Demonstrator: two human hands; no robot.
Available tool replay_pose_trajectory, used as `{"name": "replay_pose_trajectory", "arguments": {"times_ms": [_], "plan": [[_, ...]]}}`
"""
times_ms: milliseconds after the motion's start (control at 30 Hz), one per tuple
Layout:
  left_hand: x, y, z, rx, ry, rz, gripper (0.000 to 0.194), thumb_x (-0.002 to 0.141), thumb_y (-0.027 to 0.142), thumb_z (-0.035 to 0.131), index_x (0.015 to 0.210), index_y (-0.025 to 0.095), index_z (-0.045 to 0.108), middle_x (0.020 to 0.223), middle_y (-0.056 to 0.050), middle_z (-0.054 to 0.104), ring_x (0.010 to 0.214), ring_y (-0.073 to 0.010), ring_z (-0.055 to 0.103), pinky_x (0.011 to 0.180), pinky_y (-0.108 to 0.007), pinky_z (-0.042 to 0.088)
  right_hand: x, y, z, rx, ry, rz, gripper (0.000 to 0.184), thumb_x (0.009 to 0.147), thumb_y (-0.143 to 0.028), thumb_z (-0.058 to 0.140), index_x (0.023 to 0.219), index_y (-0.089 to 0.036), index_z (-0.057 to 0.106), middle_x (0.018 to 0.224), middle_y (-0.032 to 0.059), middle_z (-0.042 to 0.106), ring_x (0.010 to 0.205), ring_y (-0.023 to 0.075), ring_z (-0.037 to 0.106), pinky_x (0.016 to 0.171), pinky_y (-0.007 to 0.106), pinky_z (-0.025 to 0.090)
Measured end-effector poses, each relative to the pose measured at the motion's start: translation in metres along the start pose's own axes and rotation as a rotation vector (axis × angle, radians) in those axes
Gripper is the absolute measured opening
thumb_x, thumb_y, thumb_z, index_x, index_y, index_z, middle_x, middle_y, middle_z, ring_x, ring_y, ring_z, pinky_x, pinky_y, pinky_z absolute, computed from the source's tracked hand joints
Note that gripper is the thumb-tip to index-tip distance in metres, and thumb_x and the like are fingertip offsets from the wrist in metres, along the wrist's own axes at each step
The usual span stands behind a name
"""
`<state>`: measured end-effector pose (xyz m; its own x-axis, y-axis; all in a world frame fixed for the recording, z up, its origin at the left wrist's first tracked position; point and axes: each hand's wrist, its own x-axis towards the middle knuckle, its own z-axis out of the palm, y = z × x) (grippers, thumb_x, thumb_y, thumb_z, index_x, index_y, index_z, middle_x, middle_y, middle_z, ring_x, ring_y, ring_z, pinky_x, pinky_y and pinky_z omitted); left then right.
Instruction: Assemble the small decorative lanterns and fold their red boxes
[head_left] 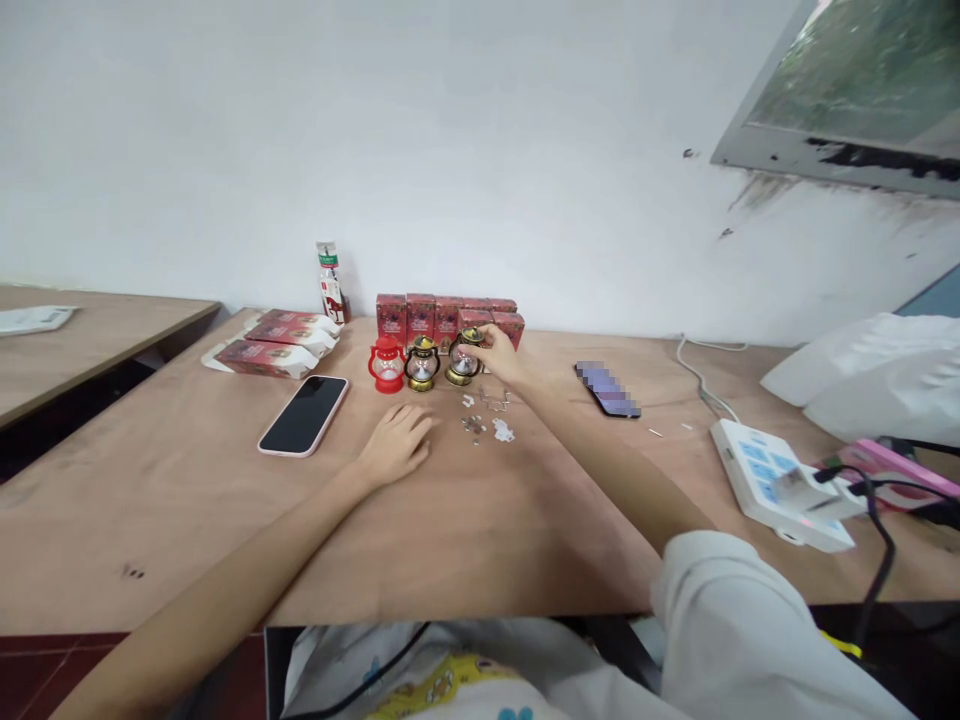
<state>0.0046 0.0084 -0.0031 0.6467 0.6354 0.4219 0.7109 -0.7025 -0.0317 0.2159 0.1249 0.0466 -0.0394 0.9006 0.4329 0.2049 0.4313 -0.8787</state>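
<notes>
My right hand (498,354) is closed, with thumb and fingers on the right side of a small bronze-coloured toy lantern (460,368) that stands upright on the table. A second bronze lantern (422,370) and a red lantern (388,368) stand in a row to its left. My left hand (394,444) lies on the tabletop in front of them, fingers loosely apart and holding nothing. Just right of it are a small heap of silvery bits (474,426), white pieces (503,430) and thin bent wires (495,401).
Red printed boxes (420,318) line the wall behind the lanterns. Opened boxes (266,355) and a bottle-like pack (330,282) are at the left back. One phone (304,416) lies left, another (606,389) right. A power strip (772,480) with cables sits at the right.
</notes>
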Motion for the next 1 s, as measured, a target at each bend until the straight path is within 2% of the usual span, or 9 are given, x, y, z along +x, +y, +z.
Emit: {"name": "replay_pose_trajectory", "arguments": {"times_ms": [100,233,333,400,467,567,700,833,1000], "plan": [[0.0,-0.002,0.002,-0.049,-0.155,-0.136,0.03,0.087,0.025,0.043,0.112,0.014,0.057,0.114,-0.012,0.061,0.106,-0.0268,0.056,0.088,-0.042,0.045,0.003,0.009,0.011,-0.061,-0.018,0.003,0.032,0.06,-0.03,0.072,0.08,-0.021,0.049,0.085,-0.0011,0.06,0.084,0.0171,0.058,0.083,0.034,0.045],[-0.001,-0.002,0.002,-0.066,-0.209,-0.154,0.031,0.089,0.027,0.04,0.114,0.015,0.055,0.116,-0.012,0.058,0.108,-0.0268,0.054,0.09,-0.042,0.042,-0.004,0.015,0.021,-0.189,-0.07,-0.019,0.035,0.067,-0.042,0.07,0.086,-0.021,0.05,0.09,0.0011,0.063,0.086,0.0186,0.059,0.084,0.036,0.045],[-0.001,-0.002,0.001,-0.054,-0.218,-0.16,0.032,0.089,0.027,0.039,0.114,0.015,0.055,0.117,-0.013,0.058,0.108,-0.027,0.053,0.09,-0.042,0.041,-0.004,0.01,0.015,-0.327,0.014,-0.096,0.031,0.078,-0.043,0.06,0.096,-0.019,0.052,0.097,0.0066,0.064,0.091,0.0201,0.059,0.085,0.037,0.046],[0.0,-0.003,-0.001,-0.067,-0.221,-0.147,0.031,0.089,0.027,0.039,0.112,0.015,0.056,0.117,-0.013,0.058,0.108,-0.0272,0.053,0.09,-0.042,0.04,0.001,0.003,0.006,-0.47,0.101,-0.178,0.024,0.086,-0.036,0.048,0.101,-0.017,0.053,0.103,0.0107,0.063,0.098,0.0218,0.057,0.088,0.038,0.045],[0.0,-0.002,-0.002,-0.126,-0.223,-0.078,0.029,0.089,0.027,0.039,0.11,0.018,0.057,0.118,-0.011,0.059,0.11,-0.0262,0.053,0.091,-0.042,0.038,0.01,-0.006,-0.005,-0.669,0.121,-0.253,0.026,0.088,-0.024,0.04,0.108,-0.014,0.053,0.112,0.0135,0.061,0.108,0.0245,0.052,0.094,0.04,0.041],[0.0,0.005,-0.002,-0.255,-0.237,0.085,0.028,0.088,0.03,0.043,0.11,0.022,0.058,0.122,-0.007,0.06,0.114,-0.0236,0.051,0.096,-0.04,0.035,0.025,-0.014,-0.018,-0.975,-0.034,-0.295,0.044,0.081,-0.017,0.047,0.124,-0.012,0.048,0.13,0.0148,0.053,0.126,0.031,0.037,0.104,0.049,0.031],[0.001,0.027,0.002,-0.363,-0.279,0.218,0.035,0.087,0.036,0.047,0.12,0.025,0.054,0.131,-0.005,0.056,0.122,-0.0227,0.047,0.102,-0.04,0.03,0.037,-0.015,-0.025,-1.178,-0.267,-0.239,0.061,0.075,-0.026,0.059,0.133,-0.014,0.042,0.144,0.0146,0.039,0.138,0.0372,0.019,0.108,0.058,0.018],[0.004,0.044,0.006,-0.323,-0.303,0.122,0.044,0.09,0.04,0.043,0.132,0.026,0.046,0.142,-0.006,0.046,0.131,-0.0255,0.039,0.104,-0.045,0.028,0.041,-0.012,-0.026,-1.196,-0.316,-0.258,0.052,0.077,-0.031,0.058,0.124,-0.014,0.047,0.14,0.0163,0.043,0.139,0.0371,0.018,0.108,0.06,0.014],[0.006,0.048,0.004,-0.282,-0.337,0.038,0.047,0.091,0.041,0.04,0.136,0.024,0.041,0.145,-0.006,0.041,0.134,-0.0255,0.034,0.107,-0.048,0.025,0.041,-0.011,-0.027,-1.177,-0.294,-0.347,0.043,0.076,-0.028,0.059,0.115,-0.013,0.05,0.128,0.0165,0.053,0.133,0.0333,0.028,0.107,0.052,0.02]]}}
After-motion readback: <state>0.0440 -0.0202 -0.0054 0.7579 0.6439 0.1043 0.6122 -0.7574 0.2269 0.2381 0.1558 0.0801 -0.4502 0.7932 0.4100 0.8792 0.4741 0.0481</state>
